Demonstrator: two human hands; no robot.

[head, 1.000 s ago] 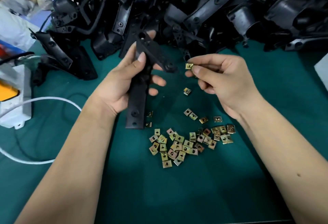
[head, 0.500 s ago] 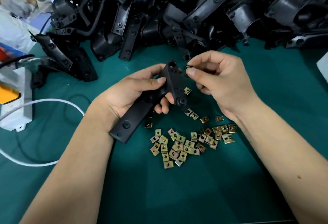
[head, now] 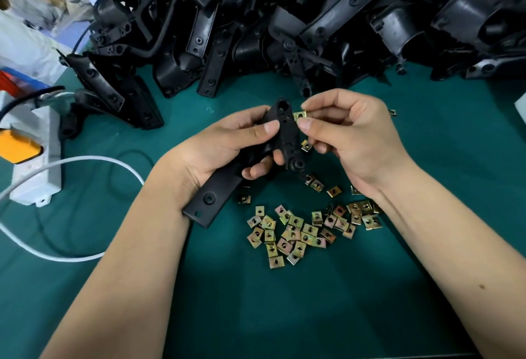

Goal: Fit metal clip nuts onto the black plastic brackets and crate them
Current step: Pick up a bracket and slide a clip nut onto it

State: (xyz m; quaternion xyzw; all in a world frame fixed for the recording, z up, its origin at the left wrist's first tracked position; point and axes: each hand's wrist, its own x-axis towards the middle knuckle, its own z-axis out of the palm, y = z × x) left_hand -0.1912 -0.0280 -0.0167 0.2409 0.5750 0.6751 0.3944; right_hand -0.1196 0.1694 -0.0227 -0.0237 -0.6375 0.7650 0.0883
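Now the left hand [head: 227, 145] grips a bracket [head: 281, 131]; the right hand [head: 350, 142] pinches a nut [head: 299, 115] at its edge. Many brackets [head: 313, 23] and nuts [head: 299, 233] wait, and no crate is visible.

left hand [head: 227, 145] gripping black bracket [head: 242, 171], right hand [head: 350, 136] pinching clip nut [head: 299, 115] against it

Table [head: 284, 316]: covered in a dark green mat.
Power strip [head: 37, 156]: white, lay at the left edge of the table, with an orange-yellow part [head: 17, 146] on its top.
White cable [head: 85, 162]: curved from the strip across the mat and back toward the left.
Black cable [head: 31, 97]: ran over the strip's far end.
White bag [head: 25, 45]: crumpled, sat at the far left behind the strip.
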